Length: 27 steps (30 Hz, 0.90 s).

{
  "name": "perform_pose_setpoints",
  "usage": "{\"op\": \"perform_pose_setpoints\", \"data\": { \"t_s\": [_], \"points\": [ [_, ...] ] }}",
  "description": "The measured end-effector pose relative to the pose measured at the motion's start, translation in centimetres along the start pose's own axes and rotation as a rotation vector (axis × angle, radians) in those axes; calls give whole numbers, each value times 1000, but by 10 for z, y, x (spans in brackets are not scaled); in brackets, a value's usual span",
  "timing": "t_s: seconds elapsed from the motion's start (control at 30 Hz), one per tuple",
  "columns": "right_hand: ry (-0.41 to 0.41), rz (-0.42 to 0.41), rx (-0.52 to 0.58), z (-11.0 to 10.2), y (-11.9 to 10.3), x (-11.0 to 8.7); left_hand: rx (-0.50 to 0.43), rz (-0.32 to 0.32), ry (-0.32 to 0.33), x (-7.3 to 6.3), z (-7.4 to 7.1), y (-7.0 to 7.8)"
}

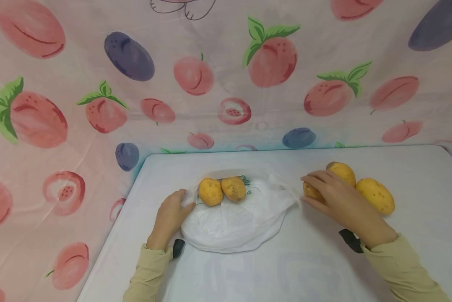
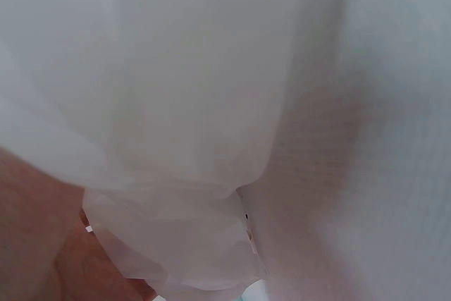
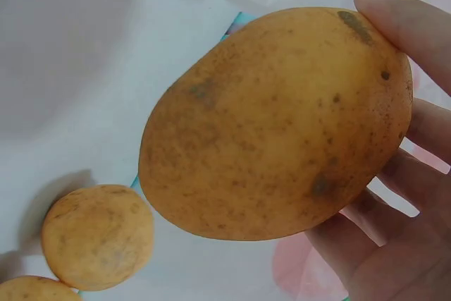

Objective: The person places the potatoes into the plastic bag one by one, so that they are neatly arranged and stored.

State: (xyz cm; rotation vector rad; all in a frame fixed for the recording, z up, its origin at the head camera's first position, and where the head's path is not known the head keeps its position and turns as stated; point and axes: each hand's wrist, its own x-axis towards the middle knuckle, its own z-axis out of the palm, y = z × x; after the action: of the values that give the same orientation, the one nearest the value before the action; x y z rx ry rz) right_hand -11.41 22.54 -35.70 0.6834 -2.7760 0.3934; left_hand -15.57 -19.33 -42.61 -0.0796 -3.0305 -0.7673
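Right grip holds 1 potato, perhaps touching bag.

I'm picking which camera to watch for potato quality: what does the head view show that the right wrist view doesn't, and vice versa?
Only the head view shows the left hand, both sleeves and the two potatoes at the white bag.

Only the right wrist view shows the dark patches and specks on the exposed side of the held potato.

Both show the right hand, that potato, two loose potatoes on the table, and fruit-printed cloth.
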Motion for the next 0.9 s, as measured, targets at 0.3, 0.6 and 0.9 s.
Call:
{"op": "perform_pose_setpoints", "data": {
  "t_s": [0.3, 0.6, 0.9],
  "points": [
    [-1, -4, 23, -2, -12, 12, -9, 8, 4, -1, -1, 2],
    [-6, -3, 40, 1, -27, 27, -3, 0, -4, -1, -2, 1],
    [-11, -47, 94, 13, -38, 39, -7, 9, 2, -1, -1, 1]
  ]
}}
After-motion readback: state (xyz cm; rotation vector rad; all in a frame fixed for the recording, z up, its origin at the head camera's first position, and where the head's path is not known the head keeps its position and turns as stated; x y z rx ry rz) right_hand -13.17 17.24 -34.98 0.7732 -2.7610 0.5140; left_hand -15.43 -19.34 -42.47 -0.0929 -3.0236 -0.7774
